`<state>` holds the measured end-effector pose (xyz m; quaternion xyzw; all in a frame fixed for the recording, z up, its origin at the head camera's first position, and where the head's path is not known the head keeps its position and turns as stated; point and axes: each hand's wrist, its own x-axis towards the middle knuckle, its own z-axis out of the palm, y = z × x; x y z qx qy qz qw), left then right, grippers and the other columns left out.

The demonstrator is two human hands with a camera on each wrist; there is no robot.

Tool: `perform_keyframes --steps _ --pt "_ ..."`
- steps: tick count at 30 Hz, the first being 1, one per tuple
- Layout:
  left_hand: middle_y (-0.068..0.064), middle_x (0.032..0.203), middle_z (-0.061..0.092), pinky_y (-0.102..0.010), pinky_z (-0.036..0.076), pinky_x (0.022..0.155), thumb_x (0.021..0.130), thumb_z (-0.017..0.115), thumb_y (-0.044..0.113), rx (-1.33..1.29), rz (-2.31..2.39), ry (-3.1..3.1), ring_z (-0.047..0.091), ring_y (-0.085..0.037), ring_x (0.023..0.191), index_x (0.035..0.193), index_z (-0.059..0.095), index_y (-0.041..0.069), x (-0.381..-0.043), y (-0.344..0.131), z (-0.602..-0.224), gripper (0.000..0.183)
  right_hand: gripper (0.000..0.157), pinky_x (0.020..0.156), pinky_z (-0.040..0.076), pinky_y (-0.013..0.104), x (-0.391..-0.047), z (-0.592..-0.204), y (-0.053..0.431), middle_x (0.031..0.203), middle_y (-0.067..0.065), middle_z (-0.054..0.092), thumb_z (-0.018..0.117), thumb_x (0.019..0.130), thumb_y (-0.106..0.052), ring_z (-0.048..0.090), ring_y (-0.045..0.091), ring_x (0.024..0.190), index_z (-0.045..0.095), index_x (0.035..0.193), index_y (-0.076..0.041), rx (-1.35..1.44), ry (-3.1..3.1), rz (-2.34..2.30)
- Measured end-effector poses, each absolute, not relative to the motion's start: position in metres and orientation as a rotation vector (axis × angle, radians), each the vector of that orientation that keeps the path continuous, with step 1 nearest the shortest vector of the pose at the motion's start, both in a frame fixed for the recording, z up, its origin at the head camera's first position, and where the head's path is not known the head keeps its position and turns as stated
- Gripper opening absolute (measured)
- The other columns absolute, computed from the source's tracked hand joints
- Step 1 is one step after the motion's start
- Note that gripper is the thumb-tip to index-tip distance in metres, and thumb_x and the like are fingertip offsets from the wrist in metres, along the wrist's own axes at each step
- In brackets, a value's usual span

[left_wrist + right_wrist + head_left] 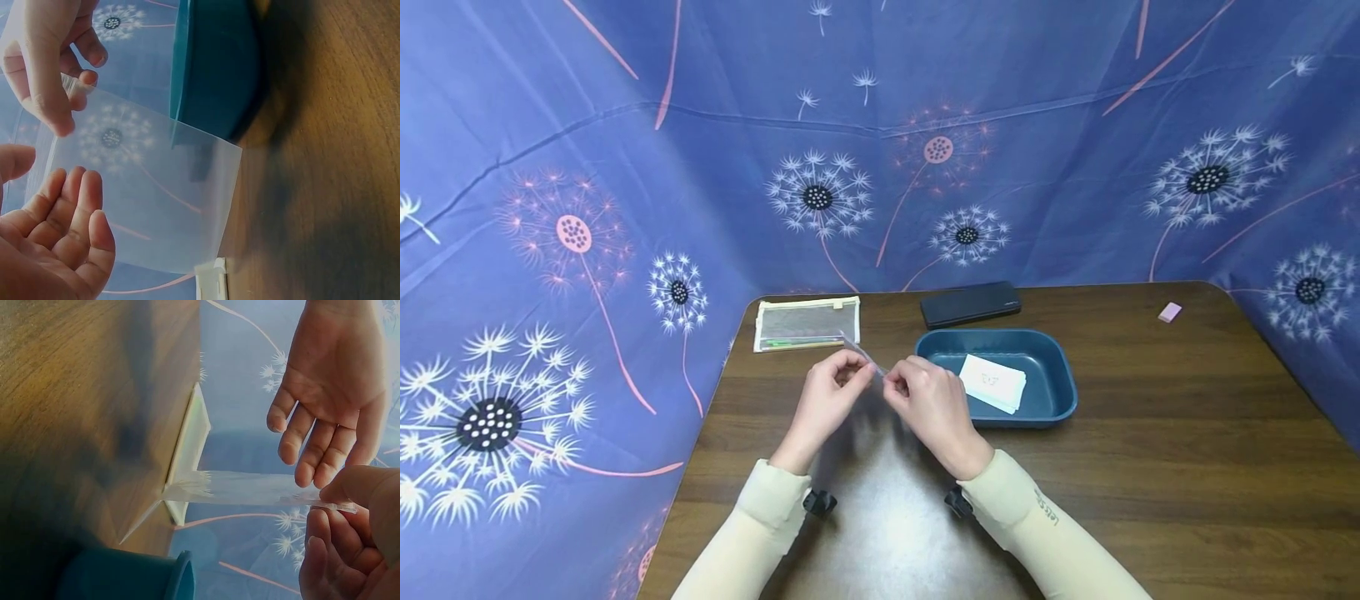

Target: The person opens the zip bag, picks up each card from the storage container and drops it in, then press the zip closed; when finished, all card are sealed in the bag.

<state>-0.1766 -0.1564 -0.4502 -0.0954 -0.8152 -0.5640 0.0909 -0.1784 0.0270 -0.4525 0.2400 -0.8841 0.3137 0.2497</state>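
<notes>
My right hand [931, 402] pinches the zip edge of a clear plastic zip bag [165, 181] between thumb and fingers. The bag hangs flat and looks see-through, a thin sheet seen nearly edge-on in the head view. My left hand [829, 400] is at the bag's other side, its fingers [306, 437] fairly straight and close to the zip edge. In the left wrist view a gap shows between that thumb and the fingertips. Right of both hands, a blue-green basin [1051, 375] holds white paper slips [992, 383] with faint marks on the top one.
A mesh zip pouch [808, 318] with a green pen-like item inside lies at the back left. Behind the basin is a dark case [972, 304]. A small pink eraser-like block [1169, 312] sits far right. Patterned blue cloth [1037, 167] hangs around the wooden table [1187, 458].
</notes>
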Motion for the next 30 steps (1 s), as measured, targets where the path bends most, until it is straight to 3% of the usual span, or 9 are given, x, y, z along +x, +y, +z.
perform_keyframes --steps 11,18,22,30 --pt "-0.003 0.083 0.072 -0.028 0.051 0.071 0.102 0.066 0.012 -0.241 -1.693 -2.448 0.069 -0.018 0.078 0.098 0.072 0.003 -0.1762 -0.1564 -0.4480 0.011 0.010 0.046 0.039 0.025 -0.1778 -0.4552 0.0264 0.068 -0.008 0.058 0.078 0.084 -0.007 0.048 0.004 0.053 0.075 0.078 -0.015 0.654 -2.380 0.832" --pt "-0.009 0.083 0.071 -0.036 0.054 0.074 0.102 0.060 0.008 -0.219 -1.716 -2.431 0.070 -0.035 0.081 0.094 0.071 -0.002 -0.1786 -0.1567 -0.4482 0.016 0.012 0.044 0.038 0.025 -0.1767 -0.4570 0.0253 0.068 -0.008 0.059 0.077 0.084 -0.006 0.049 0.005 0.051 0.074 0.077 -0.015 0.674 -2.367 0.804" --pt "-0.013 0.082 0.071 -0.044 0.058 0.074 0.100 0.058 0.004 -0.174 -1.720 -2.423 0.070 -0.030 0.076 0.088 0.070 -0.001 -0.1798 -0.1561 -0.4477 0.017 0.011 0.044 0.037 0.025 -0.1761 -0.4585 0.0240 0.069 -0.007 0.059 0.078 0.083 -0.006 0.051 0.006 0.051 0.074 0.077 -0.015 0.696 -2.357 0.774" --pt "-0.008 0.070 0.069 -0.030 0.054 0.060 0.092 0.056 0.004 -0.029 -1.697 -2.445 0.066 -0.019 0.061 0.079 0.069 0.001 -0.1797 -0.1549 -0.4440 0.019 0.010 0.043 0.037 0.025 -0.1745 -0.4611 0.0216 0.072 -0.007 0.062 0.080 0.083 -0.008 0.053 0.008 0.051 0.074 0.079 -0.015 0.733 -2.357 0.748"
